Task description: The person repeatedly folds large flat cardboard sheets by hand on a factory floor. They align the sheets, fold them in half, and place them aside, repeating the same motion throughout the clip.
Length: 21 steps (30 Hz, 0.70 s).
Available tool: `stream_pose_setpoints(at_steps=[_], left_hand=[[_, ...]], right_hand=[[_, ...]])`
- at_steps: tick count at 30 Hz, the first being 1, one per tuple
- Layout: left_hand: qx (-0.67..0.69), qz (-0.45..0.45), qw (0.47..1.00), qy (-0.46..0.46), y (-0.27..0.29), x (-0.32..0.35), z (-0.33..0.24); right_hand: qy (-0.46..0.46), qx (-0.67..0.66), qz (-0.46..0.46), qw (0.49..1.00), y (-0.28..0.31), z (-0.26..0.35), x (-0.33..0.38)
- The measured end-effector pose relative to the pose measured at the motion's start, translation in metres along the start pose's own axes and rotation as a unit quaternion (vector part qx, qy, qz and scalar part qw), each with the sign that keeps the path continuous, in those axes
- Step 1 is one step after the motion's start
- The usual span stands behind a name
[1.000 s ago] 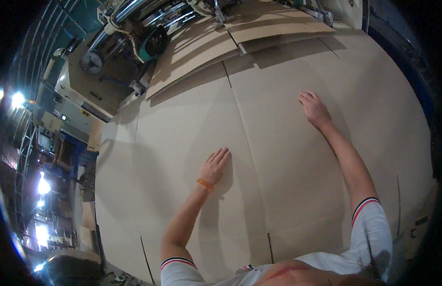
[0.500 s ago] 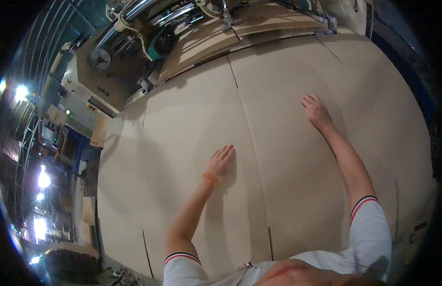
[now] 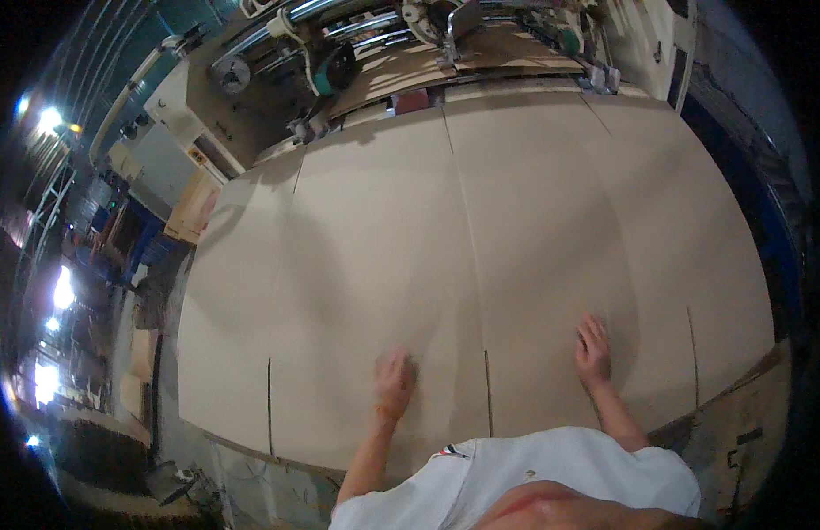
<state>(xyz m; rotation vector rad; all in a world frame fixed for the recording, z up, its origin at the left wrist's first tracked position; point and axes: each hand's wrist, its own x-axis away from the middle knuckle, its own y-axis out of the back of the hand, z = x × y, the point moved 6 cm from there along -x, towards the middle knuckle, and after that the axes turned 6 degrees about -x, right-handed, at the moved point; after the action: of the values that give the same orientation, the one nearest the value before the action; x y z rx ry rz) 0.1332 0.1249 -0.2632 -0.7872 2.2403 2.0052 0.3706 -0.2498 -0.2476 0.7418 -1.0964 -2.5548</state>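
A large brown corrugated cardboard sheet (image 3: 383, 230) lies flat in front of me, with long creases and dark slots cut into its near and far edges. My left hand (image 3: 395, 382), somewhat blurred, rests on or just over its near part, left of the middle crease, with an orange band at the wrist. To the right of that crease is my right hand (image 3: 594, 353), its fingers loosely stretched and slightly bent over the board. Neither hand grips anything. Whether the palms touch the sheet is hard to tell.
Across the far edge stands a machine with metal rollers (image 3: 339, 18) and a green-rimmed dark wheel (image 3: 335, 71). More cardboard (image 3: 516, 57) lies inside it. A blue rail (image 3: 737, 168) runs along the right. Stacked brown board (image 3: 193, 208) sits at the left, and another cardboard piece (image 3: 737, 433) at the near right.
Both hands have drawn back toward me over the cardboard, the right one farther. More of the sheet's near edge shows, and a reddish block has appeared at the machine's edge.
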Motion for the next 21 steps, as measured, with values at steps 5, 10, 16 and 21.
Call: stream_pose_setpoints(at_steps=[5,10,16,21], left_hand=[[-0.094,-0.140,0.935,0.311,0.072,0.157,0.134],[-0.150,-0.200,0.825,0.507,0.133,0.225,0.209],[-0.099,-0.105,0.765,0.627,0.132,0.241,0.269],[-0.105,-0.103,0.746,0.650,0.121,0.246,0.318]], right_hand=[[-0.204,0.183,-0.120,0.954,0.081,-0.052,0.156],[-0.301,0.315,-0.212,0.875,0.099,-0.100,0.183],[-0.456,0.129,-0.240,0.847,0.094,-0.138,0.204],[-0.389,-0.035,-0.331,0.859,0.100,-0.219,0.240]])
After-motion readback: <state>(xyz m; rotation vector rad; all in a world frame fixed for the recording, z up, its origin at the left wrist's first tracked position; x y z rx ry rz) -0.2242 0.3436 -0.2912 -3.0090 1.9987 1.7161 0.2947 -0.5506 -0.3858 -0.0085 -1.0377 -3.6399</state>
